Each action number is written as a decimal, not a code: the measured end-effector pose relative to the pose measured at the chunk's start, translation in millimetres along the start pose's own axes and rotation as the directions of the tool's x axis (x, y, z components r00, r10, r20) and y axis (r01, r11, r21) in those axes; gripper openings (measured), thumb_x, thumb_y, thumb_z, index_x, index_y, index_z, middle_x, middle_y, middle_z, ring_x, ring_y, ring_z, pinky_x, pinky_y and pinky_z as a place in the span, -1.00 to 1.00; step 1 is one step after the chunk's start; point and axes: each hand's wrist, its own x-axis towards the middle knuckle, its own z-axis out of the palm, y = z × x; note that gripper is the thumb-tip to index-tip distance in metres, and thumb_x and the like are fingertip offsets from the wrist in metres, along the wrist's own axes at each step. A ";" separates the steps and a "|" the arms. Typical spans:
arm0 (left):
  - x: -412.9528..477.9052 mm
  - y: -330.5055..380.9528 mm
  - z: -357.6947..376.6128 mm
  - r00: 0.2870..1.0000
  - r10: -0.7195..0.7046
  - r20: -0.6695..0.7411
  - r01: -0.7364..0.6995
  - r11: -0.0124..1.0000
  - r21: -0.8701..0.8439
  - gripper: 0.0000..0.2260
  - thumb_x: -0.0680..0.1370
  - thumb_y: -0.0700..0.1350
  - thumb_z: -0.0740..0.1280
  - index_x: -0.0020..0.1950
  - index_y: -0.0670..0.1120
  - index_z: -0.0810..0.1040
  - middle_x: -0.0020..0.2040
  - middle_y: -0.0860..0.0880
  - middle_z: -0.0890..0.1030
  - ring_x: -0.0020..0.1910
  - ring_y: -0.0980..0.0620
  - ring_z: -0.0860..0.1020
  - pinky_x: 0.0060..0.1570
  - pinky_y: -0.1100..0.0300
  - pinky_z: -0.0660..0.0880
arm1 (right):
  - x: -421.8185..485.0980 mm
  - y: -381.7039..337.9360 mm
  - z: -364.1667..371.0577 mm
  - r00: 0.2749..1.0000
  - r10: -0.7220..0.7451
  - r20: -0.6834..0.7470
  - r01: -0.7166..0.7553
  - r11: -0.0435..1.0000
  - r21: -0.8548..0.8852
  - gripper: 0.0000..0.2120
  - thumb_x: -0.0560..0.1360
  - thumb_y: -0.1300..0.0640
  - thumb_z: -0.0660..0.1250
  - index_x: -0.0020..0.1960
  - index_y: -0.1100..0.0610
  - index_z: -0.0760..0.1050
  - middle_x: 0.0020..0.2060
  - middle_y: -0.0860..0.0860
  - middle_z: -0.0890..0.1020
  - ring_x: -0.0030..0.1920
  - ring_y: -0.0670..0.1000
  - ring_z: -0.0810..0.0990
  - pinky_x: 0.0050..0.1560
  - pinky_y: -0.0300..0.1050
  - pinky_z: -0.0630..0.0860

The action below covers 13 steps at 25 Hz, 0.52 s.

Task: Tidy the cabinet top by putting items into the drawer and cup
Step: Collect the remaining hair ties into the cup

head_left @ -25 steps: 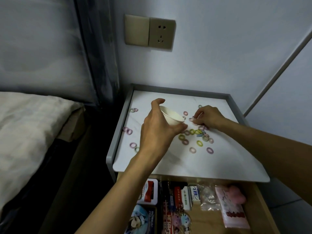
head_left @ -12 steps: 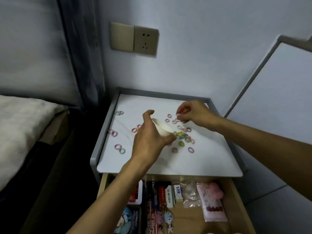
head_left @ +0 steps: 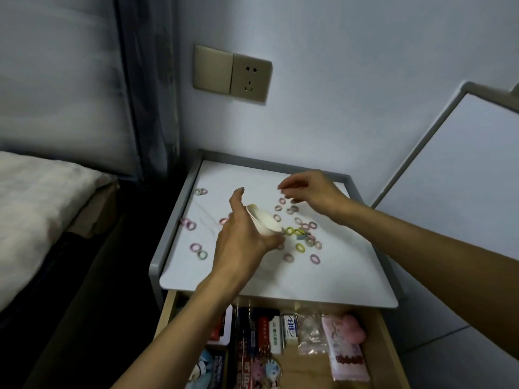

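Left hand (head_left: 242,240) grips cup (head_left: 266,223); right hand (head_left: 312,192) raised, fingers (head_left: 287,185) blurred.

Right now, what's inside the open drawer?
Visible: small boxes, a clear bag, a pink packet, charms. The cabinet top hides the drawer rear; the left arm covers part.

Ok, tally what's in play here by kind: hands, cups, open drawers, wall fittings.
Hands: 2, left hand and right hand
Paper cup: 1
Open drawer: 1
Wall fittings: 2, switch and socket
Total: 6
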 end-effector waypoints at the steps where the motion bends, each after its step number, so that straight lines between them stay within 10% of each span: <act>1: 0.1 0.4 -1.5 1.000 -0.003 0.007 0.003 1.000 -0.006 0.01 0.29 -0.03 0.62 0.52 0.10 0.00 0.07 0.05 0.45 0.11 -0.06 0.49 0.03 0.12 0.48 | 13.9 19.9 -8.8 0.992 0.081 -0.098 -0.090 0.992 -0.089 -0.81 0.51 0.21 0.40 0.12 0.17 0.61 0.01 0.07 0.67 0.03 0.07 0.65 0.08 -0.08 0.59; 5: 5.4 -0.8 -8.5 0.999 -0.018 0.038 0.018 1.000 0.010 -0.02 0.30 0.01 0.61 0.51 0.12 0.02 0.12 0.03 0.47 0.09 -0.02 0.48 -0.01 0.18 0.43 | 57.0 73.5 -24.4 0.924 0.341 -0.170 -0.379 0.871 -0.314 -0.52 0.54 -0.04 0.35 0.39 0.14 0.42 0.32 0.11 0.49 0.29 0.11 0.48 0.30 -0.06 0.37; 13: 10.1 -2.9 -11.2 0.998 -0.005 0.057 0.001 0.997 0.076 -0.07 0.31 0.01 0.60 0.50 0.15 0.07 0.16 0.00 0.48 0.09 -0.05 0.50 0.01 0.11 0.51 | 52.1 86.8 16.6 0.982 0.191 0.000 -0.187 0.964 -0.188 -0.67 0.45 0.01 0.46 0.16 0.12 0.59 0.09 0.02 0.61 0.04 -0.05 0.57 -0.05 -0.25 0.44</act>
